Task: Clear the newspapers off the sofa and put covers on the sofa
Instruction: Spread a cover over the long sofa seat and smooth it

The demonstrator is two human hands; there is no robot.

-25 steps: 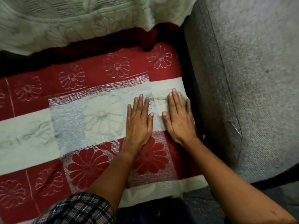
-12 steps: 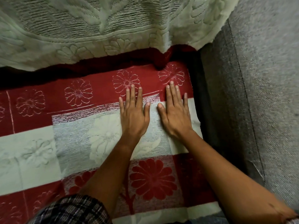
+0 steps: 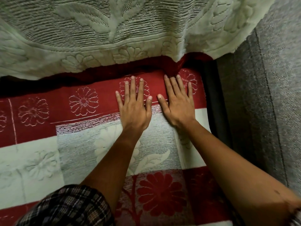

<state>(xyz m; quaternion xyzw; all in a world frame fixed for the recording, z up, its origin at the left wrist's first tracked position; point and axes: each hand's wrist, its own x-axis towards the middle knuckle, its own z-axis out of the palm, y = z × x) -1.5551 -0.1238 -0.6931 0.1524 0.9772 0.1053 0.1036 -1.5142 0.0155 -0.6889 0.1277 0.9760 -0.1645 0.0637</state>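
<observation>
A red and white flowered cover point(image 3: 68, 121) lies spread over the sofa seat. My left hand point(image 3: 134, 106) presses flat on it, fingers straight and spread, near the back of the seat. Right beside it my right hand point(image 3: 176, 105) also lies flat on the cover, its fingertips at the red fold where seat meets backrest. A pale green embossed cover point(image 3: 101, 35) hangs over the backrest, its scalloped lower edge just above my fingertips. No newspapers are in view.
The grey sofa armrest point(image 3: 268, 111) rises at the right, with a dark gap point(image 3: 211, 103) between it and the seat cover's edge. A checked sleeve point(image 3: 68, 207) shows at the bottom left.
Both hands have slid flat across the seat cover away from me, from the white middle band up to the red strip at the backrest. The view has moved closer to the backrest.
</observation>
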